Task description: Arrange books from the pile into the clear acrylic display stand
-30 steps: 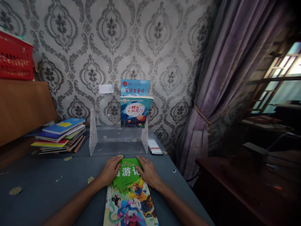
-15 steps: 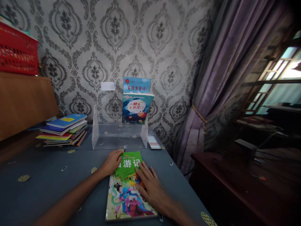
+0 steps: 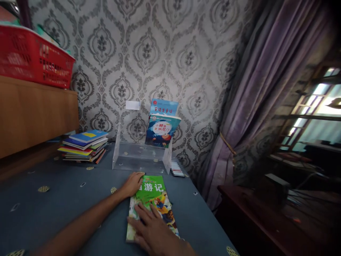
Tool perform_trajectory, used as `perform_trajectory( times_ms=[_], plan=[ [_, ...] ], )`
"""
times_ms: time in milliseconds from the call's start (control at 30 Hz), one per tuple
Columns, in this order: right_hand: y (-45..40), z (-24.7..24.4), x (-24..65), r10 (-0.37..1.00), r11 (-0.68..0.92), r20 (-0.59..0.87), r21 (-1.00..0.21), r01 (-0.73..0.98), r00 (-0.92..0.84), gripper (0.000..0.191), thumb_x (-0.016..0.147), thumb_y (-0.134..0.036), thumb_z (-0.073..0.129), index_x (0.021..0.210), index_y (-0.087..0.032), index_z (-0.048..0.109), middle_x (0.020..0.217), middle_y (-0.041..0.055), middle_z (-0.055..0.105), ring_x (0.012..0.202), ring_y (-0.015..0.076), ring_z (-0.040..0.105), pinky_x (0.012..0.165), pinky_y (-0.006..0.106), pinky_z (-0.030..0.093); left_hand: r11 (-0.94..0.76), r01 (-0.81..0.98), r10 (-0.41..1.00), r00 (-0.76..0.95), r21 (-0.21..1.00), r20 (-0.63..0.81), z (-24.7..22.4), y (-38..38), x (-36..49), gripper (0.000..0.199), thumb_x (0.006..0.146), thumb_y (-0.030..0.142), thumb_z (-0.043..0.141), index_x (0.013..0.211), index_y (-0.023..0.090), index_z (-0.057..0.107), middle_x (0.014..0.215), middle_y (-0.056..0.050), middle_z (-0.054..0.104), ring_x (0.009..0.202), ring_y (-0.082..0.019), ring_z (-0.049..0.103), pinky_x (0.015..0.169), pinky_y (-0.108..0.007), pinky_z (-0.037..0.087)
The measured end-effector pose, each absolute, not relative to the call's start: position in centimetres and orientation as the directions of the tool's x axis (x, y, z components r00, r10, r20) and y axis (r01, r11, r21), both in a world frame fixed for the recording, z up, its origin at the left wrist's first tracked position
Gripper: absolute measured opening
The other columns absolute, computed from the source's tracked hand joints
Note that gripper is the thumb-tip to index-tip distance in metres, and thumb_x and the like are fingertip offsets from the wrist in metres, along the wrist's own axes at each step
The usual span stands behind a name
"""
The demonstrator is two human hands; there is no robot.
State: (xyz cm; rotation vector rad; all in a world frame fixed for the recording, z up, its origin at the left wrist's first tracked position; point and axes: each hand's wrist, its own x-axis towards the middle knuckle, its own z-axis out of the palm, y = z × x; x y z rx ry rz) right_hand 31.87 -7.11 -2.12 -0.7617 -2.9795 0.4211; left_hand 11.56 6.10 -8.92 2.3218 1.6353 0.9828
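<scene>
A children's picture book [image 3: 152,197] with a green top and white Chinese title lies flat on the dark table in front of me. My left hand [image 3: 134,184] rests on its upper left corner, fingers stretched out and covering part of the title. Across the lower left of the cover lies my right hand [image 3: 154,227], open with fingers apart. It hides much of the colourful figures. Beyond the book stands a clear acrylic book rack [image 3: 141,164]. Two blue books lean in its right side, a dark blue one [image 3: 160,137] in front of a lighter one [image 3: 162,106].
A pile of books [image 3: 87,142] sits on the table [image 3: 101,181] at back left, beside a wooden cabinet [image 3: 39,113] bearing a red basket [image 3: 54,64]. A blurred-out flat item [image 3: 176,169] lies right of the rack. Purple curtain [image 3: 247,92] and dark red furniture [image 3: 245,213] are at right.
My right hand has slid left and down, from the cover's right edge to its lower left. My left hand stays at the top corner. The view has turned left.
</scene>
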Motion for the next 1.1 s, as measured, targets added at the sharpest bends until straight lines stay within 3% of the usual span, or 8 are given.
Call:
perform_trajectory(
  times_ms=[167,400,567,767,900,1100],
  plan=[
    [-7.2,-3.3,29.2,0.338,0.914,-0.020,-0.229,0.333,-0.941,0.046,0.103,-0.045,0.043,0.148,-0.037,0.046,0.161,0.0081,0.037,0.152,0.0355,0.020,0.120,0.065,0.017,-0.396,0.801,0.885,0.202,0.449,0.420,-8.8,6.2,11.7,0.040,0.092,0.016,0.045,0.128,0.017,0.063,0.131,-0.010,0.068,0.122,-0.023,0.060,0.110,-0.041,0.044],
    [-7.4,-2.9,29.1,0.327,0.915,0.016,-0.254,0.312,-0.945,0.058,0.099,-0.058,0.043,0.150,-0.031,0.044,0.159,0.0129,0.040,0.152,0.0356,0.022,0.120,0.064,0.016,-0.384,0.803,0.893,0.199,0.456,0.403,-8.3,5.7,11.8,0.038,0.093,0.016,0.045,0.126,0.017,0.064,0.131,-0.010,0.067,0.123,-0.024,0.059,0.111,-0.041,0.042],
    [-7.3,-3.0,29.8,0.378,0.891,0.059,-0.292,0.347,-0.924,0.060,0.101,-0.056,0.040,0.152,-0.024,0.043,0.160,0.0151,0.034,0.151,0.0282,0.028,0.123,0.052,0.022,-0.375,0.805,0.900,0.199,0.459,0.387,-7.8,5.3,11.9,0.038,0.093,0.015,0.045,0.125,0.017,0.064,0.131,-0.010,0.067,0.124,-0.023,0.059,0.111,-0.041,0.042],
    [-4.5,-5.9,33.4,0.442,0.886,0.108,-0.210,0.414,-0.890,0.058,0.100,-0.050,0.045,0.152,-0.024,0.043,0.159,0.0125,0.037,0.147,0.0304,0.036,0.120,0.051,0.031,-0.367,0.802,0.905,0.192,0.471,0.379,-7.4,5.0,12.1,0.038,0.092,0.015,0.046,0.126,0.017,0.064,0.131,-0.011,0.067,0.124,-0.024,0.059,0.110,-0.040,0.043],
    [-2.7,-6.7,36.4,0.546,0.829,0.153,-0.240,0.505,-0.824,0.056,0.100,-0.049,0.046,0.152,-0.029,0.043,0.158,0.0084,0.039,0.147,0.0284,0.038,0.121,0.047,0.032,-0.354,0.804,0.912,0.184,0.478,0.366,-7.2,4.8,12.2,0.039,0.092,0.015,0.045,0.125,0.016,0.065,0.131,-0.011,0.067,0.124,-0.025,0.059,0.111,-0.041,0.042],
    [1.1,-6.9,37.7,0.663,0.730,0.145,-0.343,0.591,-0.734,0.060,0.100,-0.053,0.040,0.152,-0.022,0.043,0.160,0.0108,0.035,0.150,0.0268,0.030,0.123,0.048,0.025,-0.352,0.808,0.912,0.181,0.473,0.369,-7.2,4.7,12.3,0.039,0.093,0.016,0.043,0.125,0.015,0.064,0.130,-0.012,0.067,0.122,-0.024,0.059,0.110,-0.040,0.043]
  ],
)
